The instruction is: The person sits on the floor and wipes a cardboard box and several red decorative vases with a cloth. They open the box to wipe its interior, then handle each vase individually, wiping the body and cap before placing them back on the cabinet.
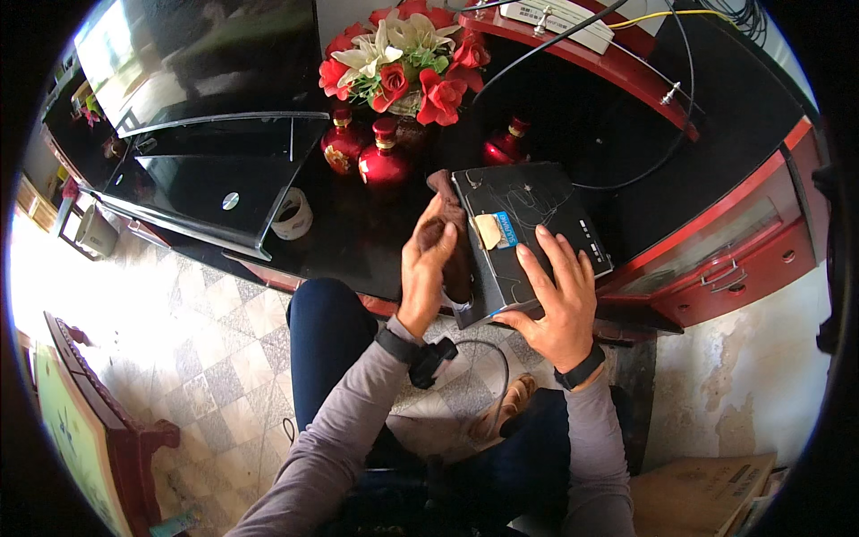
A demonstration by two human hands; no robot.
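A flat black box with marks like ports or lights [537, 194] lies tilted near the front edge of the black cabinet top [335, 241]. It bears a blue sticker, a tan patch and tangled fine lines. My right hand [560, 295] rests on its near right part, fingers spread, thumb at the near edge. Along the box's left side, my left hand [426, 268] holds a brown cloth [456, 221] between thumb and fingers. Part of the cloth hangs down against that side. What lies under the box is hidden.
Red bottles [384, 158] and artificial flowers [409, 67] stand behind. Left are a roll of tape [293, 215] and a television on a glossy black stand [221, 181]. A black cable [631, 184] loops behind the box; a white device [557, 23] sits on the red shelf. Red drawers [731, 275] are at right.
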